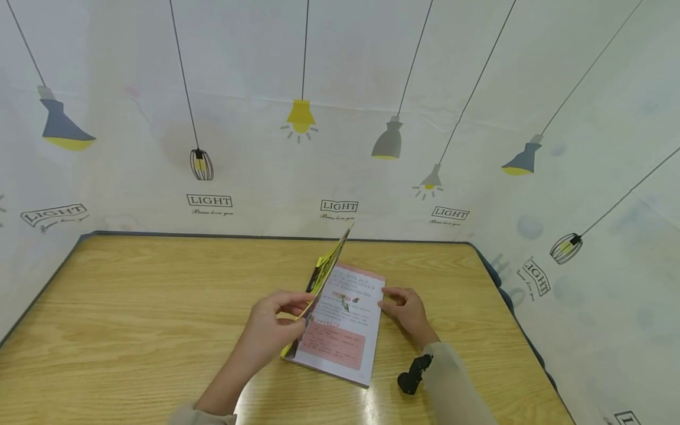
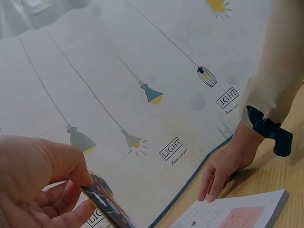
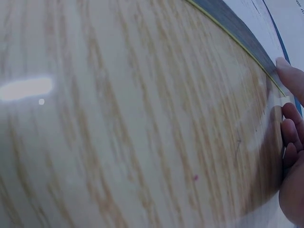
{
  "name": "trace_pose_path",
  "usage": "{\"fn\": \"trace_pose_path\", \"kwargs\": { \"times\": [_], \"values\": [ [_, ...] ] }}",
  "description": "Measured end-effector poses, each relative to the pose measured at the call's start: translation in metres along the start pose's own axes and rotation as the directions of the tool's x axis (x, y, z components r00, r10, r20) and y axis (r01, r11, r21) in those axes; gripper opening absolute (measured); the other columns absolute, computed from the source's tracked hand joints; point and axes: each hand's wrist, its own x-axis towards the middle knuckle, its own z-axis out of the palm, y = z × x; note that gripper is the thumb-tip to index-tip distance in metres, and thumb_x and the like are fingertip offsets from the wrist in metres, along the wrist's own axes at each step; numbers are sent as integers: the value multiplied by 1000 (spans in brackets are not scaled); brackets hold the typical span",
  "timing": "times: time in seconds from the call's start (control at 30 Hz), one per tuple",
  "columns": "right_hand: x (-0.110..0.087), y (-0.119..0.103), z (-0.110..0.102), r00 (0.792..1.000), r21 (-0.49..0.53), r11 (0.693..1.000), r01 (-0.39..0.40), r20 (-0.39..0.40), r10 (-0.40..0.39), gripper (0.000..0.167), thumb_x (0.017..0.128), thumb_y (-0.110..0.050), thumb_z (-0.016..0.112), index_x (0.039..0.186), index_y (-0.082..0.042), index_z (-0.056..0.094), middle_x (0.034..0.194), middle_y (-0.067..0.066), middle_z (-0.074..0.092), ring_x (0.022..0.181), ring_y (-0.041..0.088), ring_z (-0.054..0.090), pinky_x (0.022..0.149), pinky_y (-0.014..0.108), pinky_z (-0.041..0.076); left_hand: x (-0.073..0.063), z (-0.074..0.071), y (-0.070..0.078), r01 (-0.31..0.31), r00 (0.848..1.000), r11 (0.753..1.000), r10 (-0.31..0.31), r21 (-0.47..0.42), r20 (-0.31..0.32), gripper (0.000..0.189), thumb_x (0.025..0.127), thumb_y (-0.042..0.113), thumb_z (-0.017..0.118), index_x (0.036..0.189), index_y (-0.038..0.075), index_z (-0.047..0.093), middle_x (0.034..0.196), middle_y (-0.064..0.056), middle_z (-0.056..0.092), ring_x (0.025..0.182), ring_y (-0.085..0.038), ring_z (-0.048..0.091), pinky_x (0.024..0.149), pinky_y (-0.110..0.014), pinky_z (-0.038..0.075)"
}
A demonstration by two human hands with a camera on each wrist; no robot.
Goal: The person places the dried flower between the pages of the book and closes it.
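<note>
An open book [image 1: 340,313] lies at a slant on the table, its white page printed with text and a pink box. My left hand [image 1: 273,324] pinches the edge of the raised yellow-and-black cover [image 1: 327,265], which stands steeply up from the page. In the left wrist view the thumb and fingers [image 2: 71,178] hold that cover [image 2: 105,197]. At the book's right edge, my right hand [image 1: 406,311] grips the margin with thumb and fingers. The right wrist view has the thumb [image 3: 290,78] over the page edge and the other fingers curled below it.
The wooden table [image 1: 159,307] has a dark rim along its back and sides. Behind it hangs a pale wall covering [image 1: 255,177] printed with lamps and the word LIGHT. A black device [image 1: 413,378] is at the right wrist by the sleeve [image 1: 454,383].
</note>
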Motion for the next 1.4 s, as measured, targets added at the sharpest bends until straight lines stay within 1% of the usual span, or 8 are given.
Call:
{"fn": "trace_pose_path", "kwargs": {
  "times": [0.17,0.37,0.57,0.77,0.93,1.07,1.3,1.4],
  "values": [
    [0,0,0,1000,-5,1000,-2,-2,2,37,78,-18,74,112,-6,66,106,10,54,83,19,40,72,31,34,-1,10,-1,-22,999,998,21,52,34,41,69,-12,59,104,7,69,92,-4,57,85,-19,54,69,-26,50],
    [-1,-1,0,1000,-1,1000,-5,0,5,36,78,-16,74,112,-6,66,109,10,54,86,20,41,74,31,35,-2,23,-4,-84,995,993,79,82,61,39,68,-11,58,102,5,69,88,-3,57,82,-18,54,66,-24,50],
    [0,-2,0,1000,4,1000,-29,6,29,37,79,-19,74,113,-8,66,112,9,53,91,20,42,77,31,35,-3,36,-8,-147,986,985,138,91,96,40,65,-13,55,101,0,69,85,-8,58,79,-18,55,64,-23,50],
    [0,-4,0,999,25,999,-34,19,34,37,80,-20,73,114,-7,65,113,11,51,96,22,43,81,33,35,-4,47,-11,-158,980,981,143,109,140,37,68,-12,57,100,2,69,86,-4,58,78,-16,54,63,-21,49],
    [0,-7,-1,996,42,996,-83,30,82,36,79,-19,73,114,-9,65,115,10,51,99,23,43,83,34,35,-3,54,-15,-154,977,982,134,111,166,36,67,-11,58,98,1,70,84,-2,56,78,-15,54,63,-22,49],
    [0,-8,-3,996,35,995,-88,35,87,35,80,-17,72,113,-8,65,117,11,51,99,23,43,82,34,35,-3,62,-20,-164,973,979,140,120,184,35,68,-11,59,98,2,70,84,-1,55,77,-14,54,63,-24,50],
    [2,-8,-7,994,83,992,-95,53,91,34,80,-13,71,113,-6,65,115,13,55,100,24,50,80,33,43,-5,74,-27,-211,959,958,164,193,232,35,66,-8,62,99,2,70,83,2,55,76,-9,54,63,-20,48],
    [4,-14,-12,993,71,992,-103,63,99,33,82,-15,69,114,-7,65,111,13,58,99,25,52,79,35,45,-6,79,-30,-234,953,945,177,229,244,35,65,-6,63,98,2,70,82,3,55,74,-7,53,63,-19,47]
  ]
}}
